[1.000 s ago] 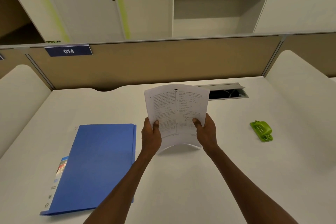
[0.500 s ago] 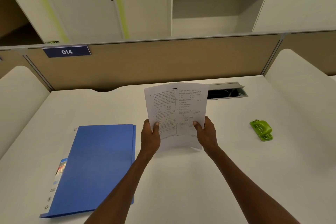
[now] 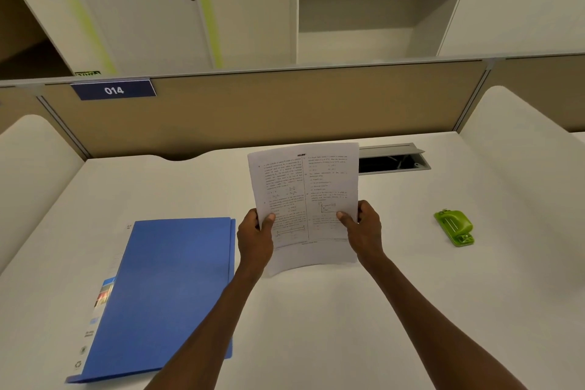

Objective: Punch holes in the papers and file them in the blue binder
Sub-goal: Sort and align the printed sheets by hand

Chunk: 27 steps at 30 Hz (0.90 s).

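Remaining upright in both hands, papers [image 3: 305, 196]

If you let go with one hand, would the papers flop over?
Probably yes. The papers already bow between the left hand and right hand, so they look thin and floppy. They seem light, since fingertip pinches hold them upright above the desk.

Upright printed papers [image 3: 305, 196]; closed blue binder [image 3: 164, 291]

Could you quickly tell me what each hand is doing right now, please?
Left hand: closed on the left edge of the papers, held upright.
Right hand: closed on the right edge of the same papers.
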Tool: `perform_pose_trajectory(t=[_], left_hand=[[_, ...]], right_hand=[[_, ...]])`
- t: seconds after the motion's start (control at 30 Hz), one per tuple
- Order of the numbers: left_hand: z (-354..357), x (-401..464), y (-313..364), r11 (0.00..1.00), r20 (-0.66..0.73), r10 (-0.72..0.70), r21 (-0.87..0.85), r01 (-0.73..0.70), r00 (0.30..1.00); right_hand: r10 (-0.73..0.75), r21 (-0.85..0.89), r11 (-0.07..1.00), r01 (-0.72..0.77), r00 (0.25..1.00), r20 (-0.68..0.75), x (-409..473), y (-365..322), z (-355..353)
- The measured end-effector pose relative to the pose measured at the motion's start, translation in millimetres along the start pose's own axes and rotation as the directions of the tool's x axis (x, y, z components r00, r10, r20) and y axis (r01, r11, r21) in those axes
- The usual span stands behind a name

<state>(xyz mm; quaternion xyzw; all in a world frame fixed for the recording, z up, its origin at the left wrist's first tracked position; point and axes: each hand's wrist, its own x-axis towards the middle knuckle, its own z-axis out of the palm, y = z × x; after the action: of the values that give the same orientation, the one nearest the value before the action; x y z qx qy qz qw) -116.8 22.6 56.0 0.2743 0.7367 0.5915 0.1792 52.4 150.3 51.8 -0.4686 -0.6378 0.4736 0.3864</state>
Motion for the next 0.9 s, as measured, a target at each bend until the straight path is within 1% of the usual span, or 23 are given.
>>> perform_pose_trajectory(t=[0.1, 0.27, 0.37, 0.57, 0.63, 0.73, 0.8, 0.9], left_hand=[[-0.4, 0.0, 2.3, 1.0, -0.003, 0.024, 0.012, -0.024, 1.0], [0.9, -2.3, -1.0, 0.996, -0.005, 0.061, 0.068, -0.061, 0.998], [0.7, -4.6, 0.8, 0.996, -0.01, 0.07, 0.057, -0.07, 0.997], [-0.6, -5.7, 16.7, 0.983, -0.053, 0.185, 0.009, -0.185, 0.981], [0.2, -6.1, 18.2, 0.978, -0.051, 0.207, 0.016, -0.206, 0.977], [0.6, -7.6, 13.3, 0.982, -0.058, 0.185, 0.044, -0.183, 0.981], [-0.1, -8.2, 11.1, 0.987, -0.061, 0.159, 0.023, -0.157, 0.985], [-0.5, -9.2, 12.3, 0.989, -0.053, 0.147, 0.004, -0.147, 0.988]], right_hand=[[-0.045, -0.022, 0.999, 0.045, 0.999, -0.005, 1.1, -0.5, -0.2], [-0.096, -0.182, 0.978, 0.102, 0.995, 0.039, 0.2, 8.1, 3.2], [-0.106, -0.235, 0.966, 0.109, 0.994, 0.024, -1.2, 11.5, 3.3], [-0.164, -0.126, 0.979, 0.158, 0.986, -0.035, -2.2, 7.1, 1.2], [-0.159, -0.102, 0.983, 0.155, 0.987, -0.035, -2.5, 9.3, 0.3], [-0.125, -0.114, 0.986, 0.124, 0.992, -0.003, -3.9, 18.1, -0.6], [-0.104, -0.124, 0.987, 0.104, 0.995, 0.005, -4.1, 20.8, -1.5], [-0.117, -0.145, 0.983, 0.117, 0.993, 0.014, -3.2, 19.7, -1.8]])
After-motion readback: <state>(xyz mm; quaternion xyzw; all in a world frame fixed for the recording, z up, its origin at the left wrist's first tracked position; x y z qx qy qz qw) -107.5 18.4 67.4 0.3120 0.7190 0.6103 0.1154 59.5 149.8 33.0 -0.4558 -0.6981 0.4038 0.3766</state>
